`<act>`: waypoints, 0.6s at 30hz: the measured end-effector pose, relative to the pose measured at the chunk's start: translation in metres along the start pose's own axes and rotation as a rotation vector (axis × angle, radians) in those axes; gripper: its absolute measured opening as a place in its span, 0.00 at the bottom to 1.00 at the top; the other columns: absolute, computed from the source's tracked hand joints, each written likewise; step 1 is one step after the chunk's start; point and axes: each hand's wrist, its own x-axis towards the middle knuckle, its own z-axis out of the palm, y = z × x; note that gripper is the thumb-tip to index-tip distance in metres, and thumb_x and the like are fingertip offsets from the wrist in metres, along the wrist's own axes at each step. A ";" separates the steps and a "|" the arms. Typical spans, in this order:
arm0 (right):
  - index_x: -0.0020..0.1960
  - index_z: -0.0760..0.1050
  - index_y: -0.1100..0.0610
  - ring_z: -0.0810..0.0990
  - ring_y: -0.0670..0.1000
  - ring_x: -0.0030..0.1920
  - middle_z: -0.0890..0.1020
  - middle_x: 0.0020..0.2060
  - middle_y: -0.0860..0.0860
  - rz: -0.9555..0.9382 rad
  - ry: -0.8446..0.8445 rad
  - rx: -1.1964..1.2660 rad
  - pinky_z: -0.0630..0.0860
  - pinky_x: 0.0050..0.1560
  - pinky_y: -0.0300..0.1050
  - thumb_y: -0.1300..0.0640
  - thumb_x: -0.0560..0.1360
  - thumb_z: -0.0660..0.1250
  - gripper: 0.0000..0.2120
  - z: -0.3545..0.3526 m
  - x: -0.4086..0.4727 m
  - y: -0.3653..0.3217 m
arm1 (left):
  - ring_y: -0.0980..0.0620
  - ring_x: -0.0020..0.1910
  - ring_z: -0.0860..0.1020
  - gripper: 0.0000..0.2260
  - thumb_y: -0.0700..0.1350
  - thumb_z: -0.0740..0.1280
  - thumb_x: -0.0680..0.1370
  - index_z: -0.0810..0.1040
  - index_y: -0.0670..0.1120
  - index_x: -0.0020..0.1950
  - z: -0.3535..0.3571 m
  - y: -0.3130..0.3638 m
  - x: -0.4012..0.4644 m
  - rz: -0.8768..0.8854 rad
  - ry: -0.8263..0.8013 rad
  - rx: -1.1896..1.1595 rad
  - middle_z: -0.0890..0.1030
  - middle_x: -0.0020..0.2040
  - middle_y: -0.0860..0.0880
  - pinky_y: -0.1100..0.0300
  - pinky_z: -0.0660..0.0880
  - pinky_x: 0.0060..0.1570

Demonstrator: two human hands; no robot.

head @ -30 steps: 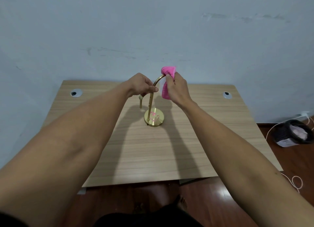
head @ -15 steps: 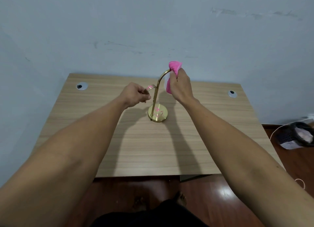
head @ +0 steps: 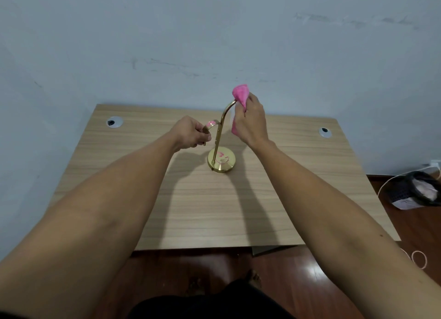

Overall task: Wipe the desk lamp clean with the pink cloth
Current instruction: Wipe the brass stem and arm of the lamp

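The pink cloth (head: 240, 95) is gripped in the right hand (head: 250, 123) and pressed against the upper curve of the gold desk lamp (head: 218, 142), just above the centre of the frame. The lamp's lower curved arm is pinched by the left hand (head: 191, 133). The lamp's round base is set on the wooden desk (head: 214, 211), at the centre of the frame.

I cannot read any text, label, brand or number here. The pink marks on the round base of the desk lamp (head: 221, 160) are only the reflection of the pink cloth (head: 241, 95), not letters. The white paper (head: 405, 203) on the floor is too small to read.
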 end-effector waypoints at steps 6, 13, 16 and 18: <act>0.76 0.69 0.63 0.60 0.68 0.78 0.68 0.76 0.63 -0.419 -0.102 -0.282 0.60 0.79 0.62 0.63 0.81 0.60 0.24 0.006 -0.026 0.026 | 0.47 0.41 0.79 0.06 0.38 0.75 0.75 0.85 0.37 0.49 0.000 -0.002 0.000 0.002 -0.013 0.000 0.82 0.41 0.39 0.55 0.73 0.42; 0.70 0.76 0.57 0.72 0.58 0.69 0.77 0.67 0.58 -0.336 -0.076 -0.168 0.67 0.76 0.54 0.62 0.82 0.60 0.18 -0.010 -0.010 0.017 | 0.47 0.40 0.79 0.05 0.38 0.75 0.75 0.86 0.37 0.48 0.000 -0.002 0.001 0.004 -0.010 -0.001 0.83 0.40 0.40 0.53 0.73 0.43; 0.57 0.77 0.55 0.76 0.50 0.52 0.79 0.50 0.49 0.022 -0.089 0.024 0.74 0.57 0.49 0.59 0.82 0.58 0.10 -0.023 0.002 0.003 | 0.48 0.40 0.80 0.05 0.39 0.75 0.75 0.86 0.38 0.48 0.001 -0.001 0.001 0.005 -0.006 0.021 0.83 0.41 0.41 0.54 0.75 0.44; 0.57 0.75 0.53 0.77 0.52 0.53 0.80 0.50 0.49 0.060 -0.100 0.058 0.73 0.56 0.48 0.59 0.81 0.57 0.10 -0.022 -0.001 -0.006 | 0.49 0.40 0.80 0.05 0.38 0.75 0.75 0.85 0.37 0.48 0.001 0.000 0.003 0.012 -0.013 0.038 0.83 0.40 0.41 0.55 0.75 0.43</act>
